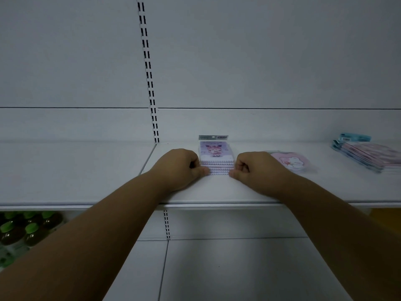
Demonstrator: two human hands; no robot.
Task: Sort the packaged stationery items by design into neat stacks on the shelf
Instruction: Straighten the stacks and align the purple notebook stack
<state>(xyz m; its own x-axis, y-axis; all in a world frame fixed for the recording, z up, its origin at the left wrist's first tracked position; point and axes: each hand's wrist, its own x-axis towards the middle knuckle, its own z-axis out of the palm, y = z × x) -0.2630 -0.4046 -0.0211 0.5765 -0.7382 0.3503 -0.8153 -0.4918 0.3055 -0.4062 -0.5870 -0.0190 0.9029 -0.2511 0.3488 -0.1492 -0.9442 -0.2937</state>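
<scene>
At the far left, on a lower level beneath the shelf (71,170), stand dark bottles (28,230) with green caps. The white shelf runs across the whole view, backed by a pale panel with a slotted upright rail (149,83).

The person's left hand (181,166) rests on the shelf with its fingers curled in — its grip is closed, the thumb tip pressed against the left front corner of a stack of purple notebooks (216,158). These packaged, wire-bound notebooks lie flat near the middle of the shelf, the top one showing a cartoon figure, with header cards standing up at the back. The right hand (252,167) mirrors the left — fingers curled, grip closed, thumb tip touching the stack's right front corner. The stack sits between the two hands.

Just beside the right hand lies a round pink packet (289,161) with a white cartoon animal. Farther right, well apart, a fanned pile of pink and blue packages (366,156) lies at an angle.
</scene>
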